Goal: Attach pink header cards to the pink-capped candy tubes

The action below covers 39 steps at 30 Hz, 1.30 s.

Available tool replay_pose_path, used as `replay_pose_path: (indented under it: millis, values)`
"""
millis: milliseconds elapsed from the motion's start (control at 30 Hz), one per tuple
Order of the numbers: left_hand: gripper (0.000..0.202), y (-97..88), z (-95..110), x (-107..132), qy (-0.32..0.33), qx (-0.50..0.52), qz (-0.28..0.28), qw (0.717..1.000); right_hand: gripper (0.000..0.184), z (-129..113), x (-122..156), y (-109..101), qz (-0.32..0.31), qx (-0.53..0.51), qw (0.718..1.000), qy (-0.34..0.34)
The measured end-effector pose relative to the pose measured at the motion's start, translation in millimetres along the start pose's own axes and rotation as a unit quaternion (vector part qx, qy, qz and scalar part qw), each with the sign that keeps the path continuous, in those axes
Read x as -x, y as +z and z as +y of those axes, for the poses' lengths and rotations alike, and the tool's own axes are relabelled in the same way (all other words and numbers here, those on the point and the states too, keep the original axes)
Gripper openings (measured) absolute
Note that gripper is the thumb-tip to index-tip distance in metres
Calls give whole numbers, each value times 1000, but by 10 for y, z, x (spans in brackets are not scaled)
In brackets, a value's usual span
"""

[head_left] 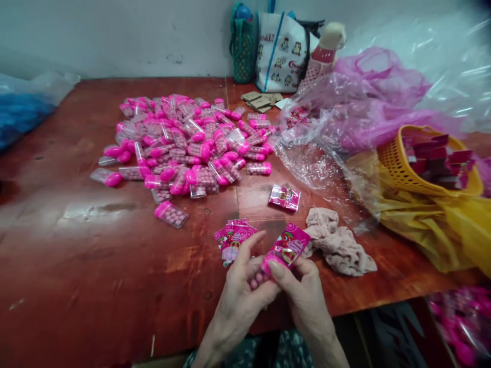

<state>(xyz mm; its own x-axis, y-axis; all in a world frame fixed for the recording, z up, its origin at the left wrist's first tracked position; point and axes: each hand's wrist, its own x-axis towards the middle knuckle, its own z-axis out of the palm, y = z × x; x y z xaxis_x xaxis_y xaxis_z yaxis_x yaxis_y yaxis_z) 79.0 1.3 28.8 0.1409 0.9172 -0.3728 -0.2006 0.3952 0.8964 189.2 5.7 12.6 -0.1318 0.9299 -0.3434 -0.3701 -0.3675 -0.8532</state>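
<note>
My left hand (241, 289) is closed around a small clear container of pink candy balls (258, 279) with a bright pink cap, tilted over the table's front edge. My right hand (307, 291) pinches a glossy pink printed label (291, 244) with a strawberry figure. The right thumb presses at the cap, where the label and container meet. Whether the label is fixed to the container is hidden by my fingers. Just beyond my left fingers lies a fanned stack of similar labels (232, 235). A shiny pack of labels (284, 198) sits farther back.
A large pile of capped candy containers (192, 138) covers the back middle of the red-brown table (95, 266). A crumpled cloth (341, 243) lies right of my hands. Behind it are clear plastic film (310, 153) and a yellow basket (395, 158). Bags stand against the wall.
</note>
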Motion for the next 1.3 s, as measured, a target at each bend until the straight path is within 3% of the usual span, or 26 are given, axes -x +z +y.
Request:
replay_pose_path:
  millis: [167, 333, 400, 500, 600, 733, 900, 1067, 1200, 1300]
  values:
    - [52, -43, 3, 37, 25, 110, -24, 993, 17, 13, 109, 107, 32, 107, 990, -92]
    - [42, -8, -30, 113, 45, 91, 17, 995, 17, 105, 219, 186, 90, 178, 971, -129]
    - [40, 16, -40, 142, 58, 65, 42, 995, 17, 152, 223, 182, 80, 144, 980, -109]
    - [35, 45, -46, 158, 70, 45, 68, 994, 20, 181, 189, 156, 11, 28, 999, -43]
    - [32, 53, -34, 135, 66, 73, 79, 992, 23, 164, 145, 144, -24, -34, 999, -23]
    - [32, 13, -14, 95, 55, 101, 108, 987, 17, 96, 116, 174, 13, 77, 993, -90]
    - [22, -66, -80, 65, 60, 95, 134, 985, 16, 38, 115, 199, 29, 218, 960, -174]
    - [16, -49, -105, 9, 92, 179, 224, 954, 16, 155, 134, 257, 115, 297, 918, -237]
    - [17, 25, -26, 14, 48, 271, 230, 933, 19, 242, 128, 353, 134, 332, 912, -201]
    - [15, -21, 26, 32, 44, 236, 218, 946, 16, 230, 117, 354, 78, 301, 943, -120]
